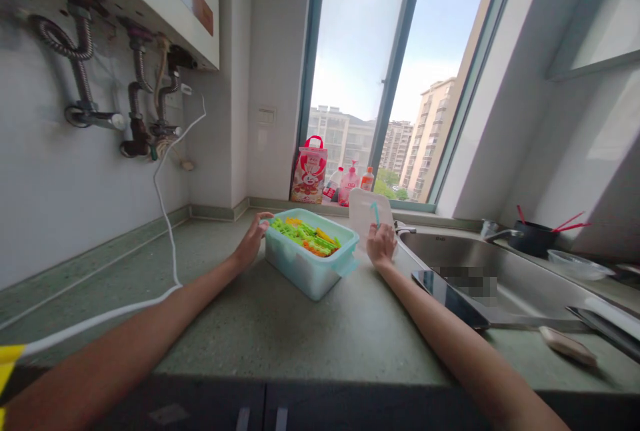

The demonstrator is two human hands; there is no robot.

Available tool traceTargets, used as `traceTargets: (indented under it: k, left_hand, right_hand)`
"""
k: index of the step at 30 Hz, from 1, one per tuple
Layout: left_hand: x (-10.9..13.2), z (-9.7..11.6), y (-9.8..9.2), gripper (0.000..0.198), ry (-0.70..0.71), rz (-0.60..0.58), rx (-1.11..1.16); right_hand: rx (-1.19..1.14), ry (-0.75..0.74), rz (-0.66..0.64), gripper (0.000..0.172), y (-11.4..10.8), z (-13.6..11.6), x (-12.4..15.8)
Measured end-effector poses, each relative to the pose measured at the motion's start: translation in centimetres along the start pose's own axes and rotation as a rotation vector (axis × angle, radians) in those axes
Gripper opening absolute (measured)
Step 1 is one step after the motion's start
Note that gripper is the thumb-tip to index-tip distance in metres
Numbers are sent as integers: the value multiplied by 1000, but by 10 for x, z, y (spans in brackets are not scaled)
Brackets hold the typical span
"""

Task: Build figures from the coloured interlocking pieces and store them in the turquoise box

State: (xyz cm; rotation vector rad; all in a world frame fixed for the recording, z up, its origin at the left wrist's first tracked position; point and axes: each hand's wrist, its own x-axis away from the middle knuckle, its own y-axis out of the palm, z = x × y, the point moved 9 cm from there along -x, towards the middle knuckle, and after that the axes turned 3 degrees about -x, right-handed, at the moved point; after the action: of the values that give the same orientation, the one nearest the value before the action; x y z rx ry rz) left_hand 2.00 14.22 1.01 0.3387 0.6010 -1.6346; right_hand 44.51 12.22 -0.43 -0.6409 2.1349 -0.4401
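A pale teal plastic box (304,274) stands on the grey-green counter, filled with cut green, yellow and orange pieces (313,236). My left hand (253,239) grips the box's rim at its back left corner. To the right of the box, my right hand (381,243) has its fingers bent around a translucent lid (364,209) with a light blue handle-like strip. The lid is tilted up near the window ledge, and my hand covers part of its lower right side.
A steel sink (500,271) lies at the right, a dark phone-like slab (450,299) on its near left edge. A soap-like bar (567,345) rests in front. Bottles and a red-handled bag (309,174) stand at the window. A white cable (165,204) crosses the left counter.
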Motion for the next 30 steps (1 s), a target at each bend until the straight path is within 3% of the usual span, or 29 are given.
traceTargets:
  k: [7,12,19,23,27,30]
  left_hand:
    - [14,-4,10,85,-81,-56,125]
    - [14,-20,16,99,-169,-134,199]
    - [12,-34,25,94,-192,-208,270]
    - [6,-39,27,97,-203,-227,214]
    - [1,-44,26,107,-222,-219,165]
    - [0,-46,15,106,-232,-119,107]
  right_hand:
    - [111,-97,-75,41,49,-9,-37]
    - [256,-71,-64,44,92,17,-76]
    - [263,35,-198,54,133,53,-111]
    - [239,41,-185,62,128,51,-107]
    - [230,-117,-76,55,98,16,-82]
    - [227,-218,-125,49,75,-13,-52]
